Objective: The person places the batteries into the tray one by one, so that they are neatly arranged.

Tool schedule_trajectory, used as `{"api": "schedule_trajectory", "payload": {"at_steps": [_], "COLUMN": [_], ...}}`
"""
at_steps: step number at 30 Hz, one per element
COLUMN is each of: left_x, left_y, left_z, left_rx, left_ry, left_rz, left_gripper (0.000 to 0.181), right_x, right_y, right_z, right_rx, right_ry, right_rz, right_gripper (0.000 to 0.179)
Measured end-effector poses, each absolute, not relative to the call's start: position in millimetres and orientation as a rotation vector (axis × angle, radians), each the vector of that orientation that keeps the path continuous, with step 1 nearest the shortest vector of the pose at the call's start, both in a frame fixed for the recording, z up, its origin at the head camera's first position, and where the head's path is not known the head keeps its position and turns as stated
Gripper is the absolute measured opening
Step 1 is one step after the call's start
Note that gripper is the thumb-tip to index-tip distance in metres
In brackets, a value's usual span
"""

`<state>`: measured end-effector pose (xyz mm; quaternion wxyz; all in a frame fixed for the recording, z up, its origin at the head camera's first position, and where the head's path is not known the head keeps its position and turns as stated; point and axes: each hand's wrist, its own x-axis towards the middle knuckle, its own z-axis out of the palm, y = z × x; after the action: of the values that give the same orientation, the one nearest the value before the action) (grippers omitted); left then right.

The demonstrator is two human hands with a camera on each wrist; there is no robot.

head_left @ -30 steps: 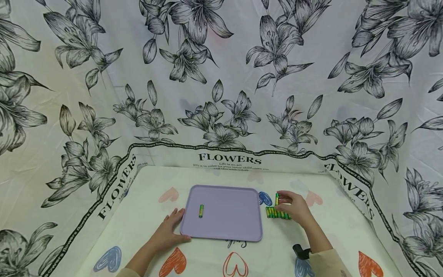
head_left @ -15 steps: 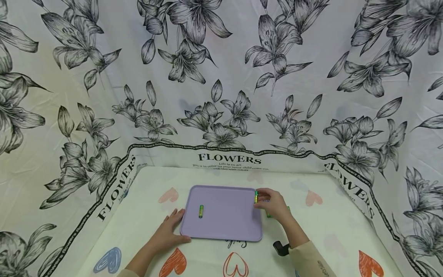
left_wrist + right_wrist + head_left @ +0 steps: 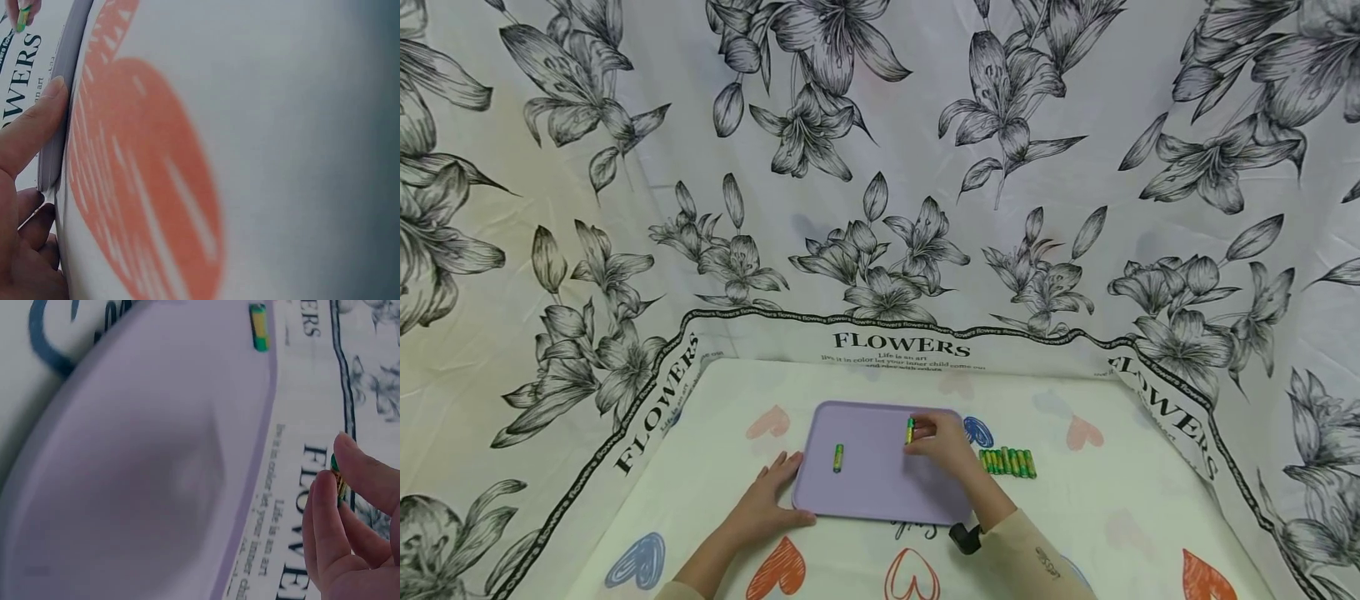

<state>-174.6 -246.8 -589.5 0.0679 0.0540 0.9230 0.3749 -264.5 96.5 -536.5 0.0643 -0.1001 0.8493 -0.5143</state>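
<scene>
Over the right part of a lilac tray (image 3: pixel 880 492), my right hand (image 3: pixel 946 446) pinches a green-and-yellow battery (image 3: pixel 911 431) upright between thumb and fingertips. The right wrist view shows the same battery (image 3: pixel 339 478) partly covered by the fingers. A second battery (image 3: pixel 838 458) lies on the tray's left half. My left hand (image 3: pixel 769 504) rests at the tray's front left corner, fingers spread along the left side and thumb at the front edge. In the left wrist view the straight thumb (image 3: pixel 47 115) touches the tray's side.
Several matching batteries (image 3: pixel 1007 462) lie side by side in a row on the cloth, right of the tray. A heart-printed white cloth (image 3: pixel 850 558) covers the table. Behind it hangs a flower-printed curtain (image 3: pixel 880 250). A black strap piece (image 3: pixel 966 538) shows at my right wrist.
My right hand has carried a battery from the row at the right leftward over the tray, uncovering the row. The left hand, the tray and the battery lying on it have stayed in place.
</scene>
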Motion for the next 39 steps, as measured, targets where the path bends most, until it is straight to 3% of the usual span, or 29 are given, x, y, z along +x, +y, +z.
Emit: {"api": "schedule_trajectory", "payload": {"at_steps": [18, 39], "left_x": [-176, -176], "left_y": [-250, -248], "left_z": [-591, -593], "left_rx": [0.139, 0.165], "left_ry": [2.78, 2.786], "left_rz": [1.121, 1.113], "left_gripper": [0.117, 0.115], "right_x": [-259, -252], "right_y": [7, -22], "right_z": [-559, -572], "right_rx": [-0.35, -0.365], "right_ry": [2.52, 2.705], "right_rz": [-1.535, -1.285], "right_gripper": [0.056, 0.054]}}
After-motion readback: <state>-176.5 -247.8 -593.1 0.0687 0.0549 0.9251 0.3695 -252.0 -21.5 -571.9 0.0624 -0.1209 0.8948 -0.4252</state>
